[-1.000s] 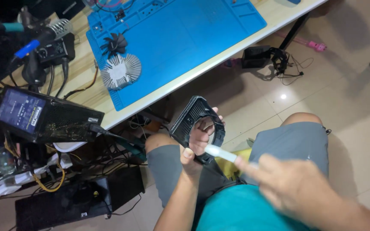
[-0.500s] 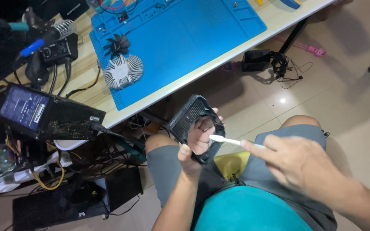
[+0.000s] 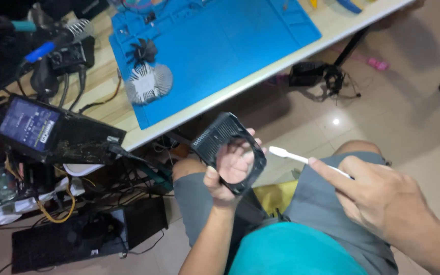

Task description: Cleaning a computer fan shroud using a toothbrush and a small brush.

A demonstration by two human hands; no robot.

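While the left hand (image 3: pixel 226 179) clamps the black plastic fan shroud with its round opening (image 3: pixel 228 151) at frame centre, the right hand (image 3: pixel 378 198) pinches a slim white brush (image 3: pixel 301 159) just beside its rim (bristles not yet touching); the cleaning looks barely begun.

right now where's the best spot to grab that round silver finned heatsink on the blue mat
Probably by the outer rim of the round silver finned heatsink, coming from above: it lies flat on the blue mat with fins fanning outward, and a black fan sits close at its far side.
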